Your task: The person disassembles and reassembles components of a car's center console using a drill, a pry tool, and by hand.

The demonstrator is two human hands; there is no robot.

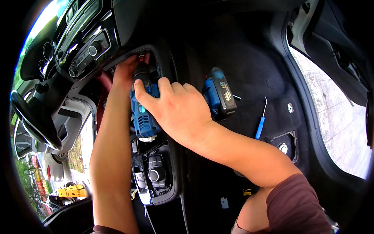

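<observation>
My right hand is closed round the handle of a blue cordless drill, fingers wrapped over it. Its blue and black battery sticks out to the right, past my knuckles. The black chuck points away from me into the front recess of the centre console, with a red-collared bit at its tip. My left hand reaches into that recess beside the chuck. Most of its fingers are hidden by the drill and shadow, so their grip cannot be made out.
A hook tool with a blue handle lies on the dark floor at the right. Nearer are a small grey piece and a yellow piece. The console's round control knob sits below the drill; the steering wheel is left.
</observation>
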